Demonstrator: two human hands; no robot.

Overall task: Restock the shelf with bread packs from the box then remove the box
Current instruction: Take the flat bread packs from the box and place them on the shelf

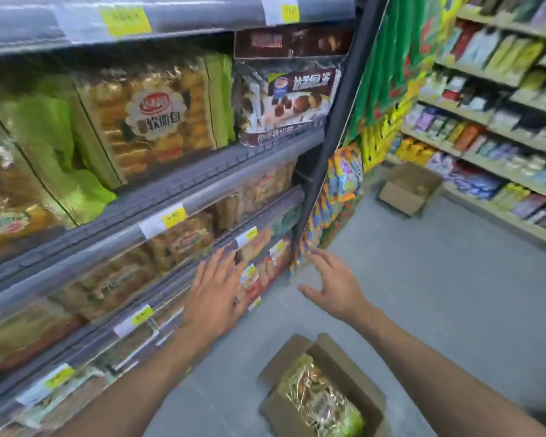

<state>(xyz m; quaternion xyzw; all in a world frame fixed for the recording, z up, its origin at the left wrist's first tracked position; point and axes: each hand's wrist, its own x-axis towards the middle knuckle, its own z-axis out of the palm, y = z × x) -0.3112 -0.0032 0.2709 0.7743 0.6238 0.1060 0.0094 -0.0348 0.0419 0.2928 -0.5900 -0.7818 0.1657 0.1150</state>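
An open cardboard box (347, 361) sits on the floor below my hands, with a green-and-gold bread pack (320, 402) lying in it. The grey shelf unit (177, 187) on my left carries rows of bread packs (153, 118) on several levels. My left hand (215, 291) is stretched out with straight fingers in front of the lower shelves and holds nothing. My right hand (331, 279) hovers near the shelf's right end, fingers spread and empty. Both hands are above the box and apart from it.
A second open cardboard box (404, 192) stands on the grey floor further down the aisle. Hanging snack bags (344, 175) line the shelf's end panel. Another stocked shelf unit (492, 127) runs along the right side.
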